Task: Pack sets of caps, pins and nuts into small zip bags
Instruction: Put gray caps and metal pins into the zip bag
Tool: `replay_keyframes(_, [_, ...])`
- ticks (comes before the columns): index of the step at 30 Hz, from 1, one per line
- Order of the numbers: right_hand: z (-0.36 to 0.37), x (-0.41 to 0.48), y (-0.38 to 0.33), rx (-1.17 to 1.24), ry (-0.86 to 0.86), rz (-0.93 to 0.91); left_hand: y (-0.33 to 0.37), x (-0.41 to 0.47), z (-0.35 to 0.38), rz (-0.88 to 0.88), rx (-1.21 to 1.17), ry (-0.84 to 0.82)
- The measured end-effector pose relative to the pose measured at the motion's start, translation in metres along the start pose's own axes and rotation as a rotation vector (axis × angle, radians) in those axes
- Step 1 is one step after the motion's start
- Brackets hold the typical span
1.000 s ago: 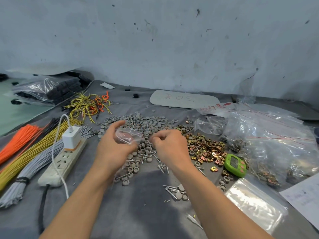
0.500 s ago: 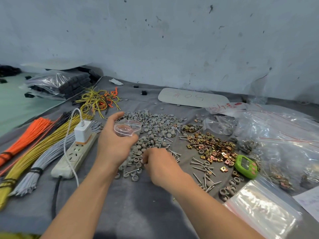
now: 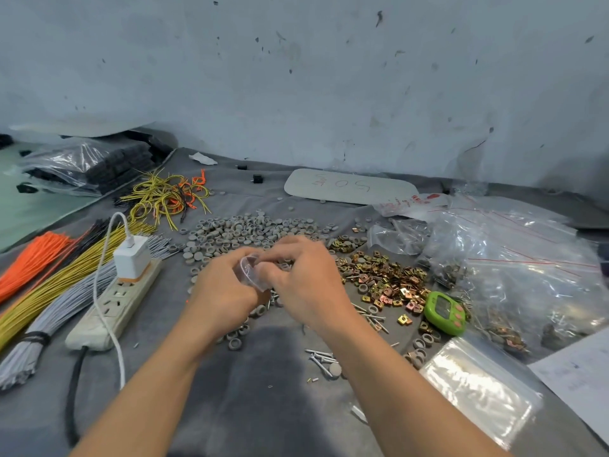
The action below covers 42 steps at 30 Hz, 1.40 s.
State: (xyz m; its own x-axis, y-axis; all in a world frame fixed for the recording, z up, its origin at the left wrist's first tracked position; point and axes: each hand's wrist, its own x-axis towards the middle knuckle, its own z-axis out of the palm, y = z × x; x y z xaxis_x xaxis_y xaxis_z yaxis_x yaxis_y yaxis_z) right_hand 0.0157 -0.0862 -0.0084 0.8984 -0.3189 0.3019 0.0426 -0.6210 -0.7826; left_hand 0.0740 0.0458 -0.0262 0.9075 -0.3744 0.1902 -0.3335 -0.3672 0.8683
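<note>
My left hand (image 3: pixel 221 291) grips a small clear zip bag (image 3: pixel 249 271) with its mouth turned to the right. My right hand (image 3: pixel 301 279) is at the bag's mouth with fingers curled and pinched together; what it holds is hidden. Both hands hover over a wide pile of grey round caps (image 3: pixel 244 229). Brass-coloured square nuts (image 3: pixel 384 279) lie in a heap to the right. Loose metal pins (image 3: pixel 321 357) lie on the grey cloth near my right forearm.
A white power strip (image 3: pixel 115 301) with a charger sits at left beside bundles of grey, yellow and orange wires (image 3: pixel 43 291). A green counter (image 3: pixel 445 312), a stack of small zip bags (image 3: pixel 478 387) and big plastic bags (image 3: pixel 514 258) lie at right.
My right hand rose from the pile of caps and pins to the bag's mouth. My left hand lowered the bag slightly and turned it toward the right hand.
</note>
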Motion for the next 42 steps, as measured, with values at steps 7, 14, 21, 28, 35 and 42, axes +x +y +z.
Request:
replay_keyframes(7, [-0.001, 0.007, 0.006, 0.105, 0.119, 0.086, -0.004, 0.002, -0.003, -0.053, -0.117, 0.082])
replay_keyframes(14, [0.022, -0.004, 0.012, -0.197, -0.217, 0.142, -0.006, 0.009, -0.020, -0.077, -0.342, 0.288])
replay_keyframes(21, [0.055, -0.015, 0.016, -0.504, -0.402, 0.003, -0.009, 0.008, -0.023, -0.047, -0.321, 0.308])
replay_keyframes(28, [0.051, -0.015, 0.013, -0.604, -0.344, -0.043, -0.005, 0.005, -0.019, -0.041, -0.238, 0.283])
replay_keyframes(35, [0.048, -0.015, 0.011, -0.699, -0.339, -0.121, -0.006, 0.004, -0.015, -0.038, -0.142, 0.270])
replay_keyframes(42, [0.040, -0.002, 0.012, -0.478, -0.162, 0.099, 0.000, 0.001, -0.009, -0.015, -0.067, 0.229])
